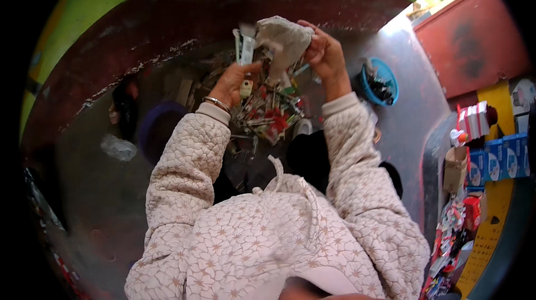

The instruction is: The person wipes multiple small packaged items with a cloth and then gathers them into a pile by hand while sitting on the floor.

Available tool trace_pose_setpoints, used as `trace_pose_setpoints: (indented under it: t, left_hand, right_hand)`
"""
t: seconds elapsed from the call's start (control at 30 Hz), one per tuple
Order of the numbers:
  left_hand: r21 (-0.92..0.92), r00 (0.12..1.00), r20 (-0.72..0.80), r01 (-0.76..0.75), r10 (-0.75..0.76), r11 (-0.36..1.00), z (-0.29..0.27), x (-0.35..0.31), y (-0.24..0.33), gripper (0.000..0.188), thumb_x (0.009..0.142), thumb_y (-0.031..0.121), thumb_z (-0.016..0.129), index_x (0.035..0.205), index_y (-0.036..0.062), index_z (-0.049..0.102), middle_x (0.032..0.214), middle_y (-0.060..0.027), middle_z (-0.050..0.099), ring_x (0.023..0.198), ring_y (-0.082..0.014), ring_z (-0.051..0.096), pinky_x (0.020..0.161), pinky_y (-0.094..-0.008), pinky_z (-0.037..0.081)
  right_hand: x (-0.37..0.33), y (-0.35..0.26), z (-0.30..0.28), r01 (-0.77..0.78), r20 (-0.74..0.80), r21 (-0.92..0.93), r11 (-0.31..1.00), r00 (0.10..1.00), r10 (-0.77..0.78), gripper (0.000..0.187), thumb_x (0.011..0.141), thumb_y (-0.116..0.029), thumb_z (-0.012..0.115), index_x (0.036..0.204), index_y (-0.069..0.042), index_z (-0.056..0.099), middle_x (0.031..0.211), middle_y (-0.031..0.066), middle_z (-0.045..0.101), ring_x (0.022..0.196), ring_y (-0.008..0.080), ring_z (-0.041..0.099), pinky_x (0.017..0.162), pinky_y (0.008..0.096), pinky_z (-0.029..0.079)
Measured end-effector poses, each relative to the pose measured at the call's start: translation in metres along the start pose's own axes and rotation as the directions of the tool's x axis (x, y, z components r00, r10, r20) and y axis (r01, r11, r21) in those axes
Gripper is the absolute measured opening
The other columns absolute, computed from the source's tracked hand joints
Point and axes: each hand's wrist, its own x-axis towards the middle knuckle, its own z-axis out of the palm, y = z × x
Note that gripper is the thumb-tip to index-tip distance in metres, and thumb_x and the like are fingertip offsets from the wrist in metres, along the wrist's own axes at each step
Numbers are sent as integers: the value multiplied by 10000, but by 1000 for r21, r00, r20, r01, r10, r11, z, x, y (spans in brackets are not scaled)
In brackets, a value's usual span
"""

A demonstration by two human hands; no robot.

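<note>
My right hand (325, 57) grips the edge of a crumpled whitish cloth (285, 33), which hangs over a loose pile of mixed small items (271, 113) on the floor. My left hand (231, 83) is closed round narrow, pale flat pieces (246, 50) that stick up from its fingers beside the cloth; their exact kind is unclear. Below that hand a small yellowish piece (245, 89) shows. Red, white and green bits are mixed in the pile, most too small to name. Both hands are held above it, a short way apart.
Right of the pile stands a blue plastic basket (395, 85) with dark things inside. A purple basin (146, 135) and a crumpled clear plastic bag (118, 147) lie at the left. A dark red wall band (223, 4) curves behind. Blue boxes (502, 157) are stacked at the far right.
</note>
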Motion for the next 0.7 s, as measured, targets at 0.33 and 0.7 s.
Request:
trace_pose_setpoints:
  t: [0.33,0.7]
  left_hand:
    - [418,991,77,-131,109,899,58,-42,-5,154,815,113,515,949,38,522,812,-48,558,676,-125,533,607,-266,436]
    - [-105,907,371,256,-201,961,38,-33,-11,204,918,52,405,1115,2,428,712,-28,498,475,-11,347,398,-153,313]
  right_hand:
    - [-16,75,68,200,354,-925,-324,766,-536,251,719,-148,633,957,-85,585,993,132,459,891,300,494,794,369,409]
    - [-5,-18,-12,-53,-319,-945,322,352,-880,177,757,-101,598,858,43,576,826,107,534,708,210,548,636,336,454]
